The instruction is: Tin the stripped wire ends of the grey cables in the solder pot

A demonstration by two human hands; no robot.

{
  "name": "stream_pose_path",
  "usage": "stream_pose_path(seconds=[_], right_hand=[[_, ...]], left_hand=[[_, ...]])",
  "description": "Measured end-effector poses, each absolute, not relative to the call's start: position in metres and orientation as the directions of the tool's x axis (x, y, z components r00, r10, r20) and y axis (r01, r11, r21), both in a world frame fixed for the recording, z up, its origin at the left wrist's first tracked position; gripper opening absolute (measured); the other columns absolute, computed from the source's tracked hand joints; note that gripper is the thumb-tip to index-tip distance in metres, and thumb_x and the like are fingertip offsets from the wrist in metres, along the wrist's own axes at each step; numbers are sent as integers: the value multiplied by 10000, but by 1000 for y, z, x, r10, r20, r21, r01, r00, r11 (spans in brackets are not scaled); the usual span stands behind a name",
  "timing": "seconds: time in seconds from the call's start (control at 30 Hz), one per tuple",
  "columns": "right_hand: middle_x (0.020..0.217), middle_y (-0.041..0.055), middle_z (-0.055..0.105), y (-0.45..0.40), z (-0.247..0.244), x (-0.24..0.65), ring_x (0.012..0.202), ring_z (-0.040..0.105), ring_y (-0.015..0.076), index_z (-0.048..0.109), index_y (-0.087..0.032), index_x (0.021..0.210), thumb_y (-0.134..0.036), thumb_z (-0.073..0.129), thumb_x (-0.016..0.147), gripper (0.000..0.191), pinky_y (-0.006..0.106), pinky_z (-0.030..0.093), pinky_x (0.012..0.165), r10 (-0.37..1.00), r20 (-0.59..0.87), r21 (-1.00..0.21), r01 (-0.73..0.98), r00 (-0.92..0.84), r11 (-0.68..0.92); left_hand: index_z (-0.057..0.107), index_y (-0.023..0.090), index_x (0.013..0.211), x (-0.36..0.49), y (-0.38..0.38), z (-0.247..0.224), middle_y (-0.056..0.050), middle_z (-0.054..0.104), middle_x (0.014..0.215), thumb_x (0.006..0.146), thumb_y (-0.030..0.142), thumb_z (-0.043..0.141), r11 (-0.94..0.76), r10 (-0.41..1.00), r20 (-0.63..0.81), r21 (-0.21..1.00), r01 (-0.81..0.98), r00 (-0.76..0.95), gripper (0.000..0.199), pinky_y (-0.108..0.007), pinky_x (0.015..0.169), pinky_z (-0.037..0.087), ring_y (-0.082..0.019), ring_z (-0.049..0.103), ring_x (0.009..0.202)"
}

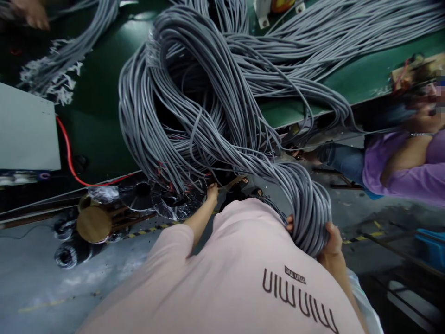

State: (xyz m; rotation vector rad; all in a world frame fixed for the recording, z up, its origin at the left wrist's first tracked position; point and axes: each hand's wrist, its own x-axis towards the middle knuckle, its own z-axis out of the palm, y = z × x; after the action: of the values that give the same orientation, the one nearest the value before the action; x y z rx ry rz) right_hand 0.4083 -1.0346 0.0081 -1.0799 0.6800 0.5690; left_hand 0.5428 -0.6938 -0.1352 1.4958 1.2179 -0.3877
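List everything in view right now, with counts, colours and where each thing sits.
grey cable: many loops, grey, heaped over the bench and running down to the right hand
bench top: one, green, across the upper view
panel: one, off-white, far left
wire: one, red, beside the panel
wrapped discs: at least two, silvery black, below the cable heap
round stool seat: one, tan, lower left
coils: two, black, on the floor at left
crate: one, blue, far right
co-worker: one, lilac top, jeans, at right
another person's hand: one, top left corner
T-shirt: one, pale pink, worn, dark lettering
left hand: beside the discs
right hand: gripping the grey cable
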Motion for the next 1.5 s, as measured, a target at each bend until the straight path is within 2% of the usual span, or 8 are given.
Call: stream_pose_path(seconds=[0.33,0.87,1.03,1.17,1.27,1.33,1.4,1.5], right_hand=[[885,111,746,-1032,11,413,1076,630,349,666,-209,1148,-797,395,642,822,444,504,932,151,-747,-553,-732,647,397],[1040,103,728,-1041,-7,397,1023,653,351,758,-191,914,-601,617,646,510,446,485,982,334,-735,-361,-758,590,544],[870,103,751,-1042,-6,395,911,687,330,744,-178,810,-523,680,604,406,424,547,856,288,-769,-378,-769,571,515],[769,91,743,-1041,-4,397,854,694,317,726,-188,779,-470,686,592,341,409,563,789,246,-783,-414,-773,572,480],[805,97,744,-1039,-7,398,815,693,301,717,-179,795,-465,695,596,349,404,561,782,248,-772,-419,-762,585,493],[840,102,744,-1037,-9,398,812,692,289,712,-167,808,-474,699,604,369,390,558,783,270,-753,-411,-750,599,518],[867,107,742,-1034,-11,398,836,689,287,708,-159,830,-482,698,614,389,380,554,780,283,-735,-409,-736,616,540],[870,105,740,-1030,-10,398,851,685,293,701,-164,873,-477,701,621,401,387,548,776,253,-736,-421,-717,628,556]], left_hand=[[613,164,883,596,-743,-121,-103,674,974,932,290,354,530,82,-877,441,725,473,292,-373,902,496,-189,660,927],[685,211,1028,609,-779,-81,-68,668,1170,915,294,332,661,-247,-723,361,658,645,380,-465,994,442,-252,574,1180],[688,244,956,594,-753,-71,-28,695,1120,904,324,364,149,-192,-805,541,827,561,338,-403,1004,441,-196,555,1204],[716,161,805,586,-729,-35,-78,740,826,736,237,658,-241,-233,-907,404,882,352,118,-408,946,463,-249,663,977],[729,123,797,601,-727,5,-96,738,779,599,186,790,-449,-334,-913,373,812,235,217,-395,900,484,-255,686,848],[726,126,896,626,-737,26,-105,738,903,679,291,753,-465,-435,-812,572,676,389,274,-367,919,485,-235,680,903],[702,146,967,659,-752,37,-88,723,987,765,341,664,-387,-339,-613,782,488,714,283,-352,947,479,-218,663,975],[686,170,918,708,-770,35,-49,705,1006,754,229,669,-666,-108,-461,691,280,881,175,-295,994,442,-205,622,1070]])
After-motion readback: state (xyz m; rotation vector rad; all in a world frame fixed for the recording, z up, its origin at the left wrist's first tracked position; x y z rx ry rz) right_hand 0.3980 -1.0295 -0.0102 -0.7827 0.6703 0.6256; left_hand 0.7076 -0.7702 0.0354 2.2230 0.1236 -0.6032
